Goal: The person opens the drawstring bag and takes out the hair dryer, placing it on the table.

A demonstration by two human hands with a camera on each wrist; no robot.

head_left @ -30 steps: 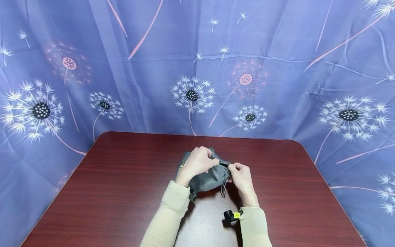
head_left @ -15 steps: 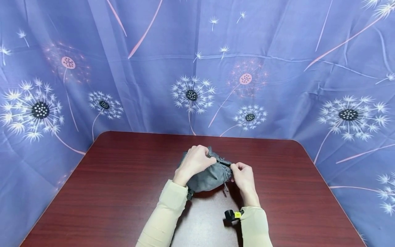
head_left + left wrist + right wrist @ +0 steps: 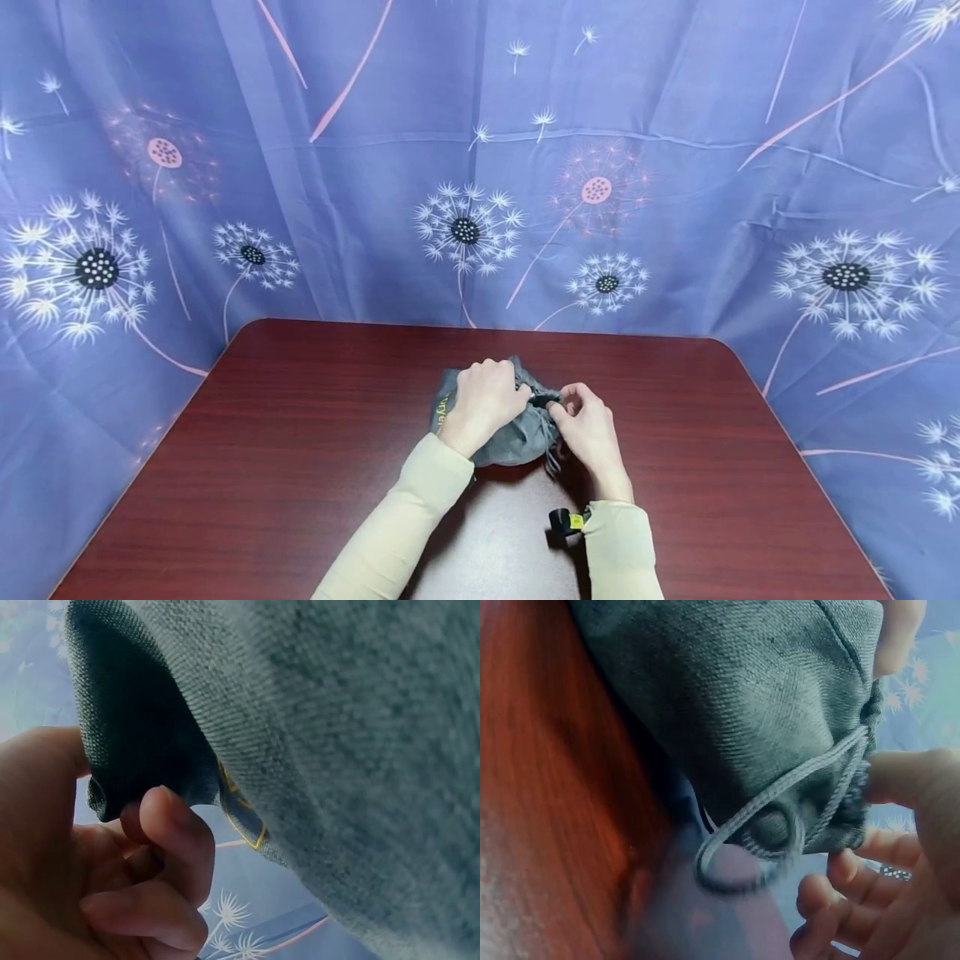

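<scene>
A grey cloth drawstring bag (image 3: 513, 443) lies over the middle of the table, its mouth toward the right and partly open with a dark gap. Yellow lettering (image 3: 442, 408) shows beside my left wrist. My left hand (image 3: 483, 400) reaches over the bag from the left and pinches the mouth's edge, its fingertips curled at the cloth (image 3: 337, 750). At the right end, my right hand (image 3: 591, 429) pinches the rim between thumb and fingers. A looped grey cord (image 3: 761, 799) hangs from the mouth beside the right fingers. The bag's inside is mostly hidden.
The dark red wooden table (image 3: 262, 467) has a bright glare patch in front of the bag. A black wrist camera (image 3: 561, 522) with a yellow label sits at my right cuff. Behind the table hangs a blue curtain (image 3: 360, 208) with dandelion prints.
My left hand has shifted slightly right and turned, showing more of the yellow lettering. The right thumb has moved left along the mouth, and the gap there looks wider than half a second ago.
</scene>
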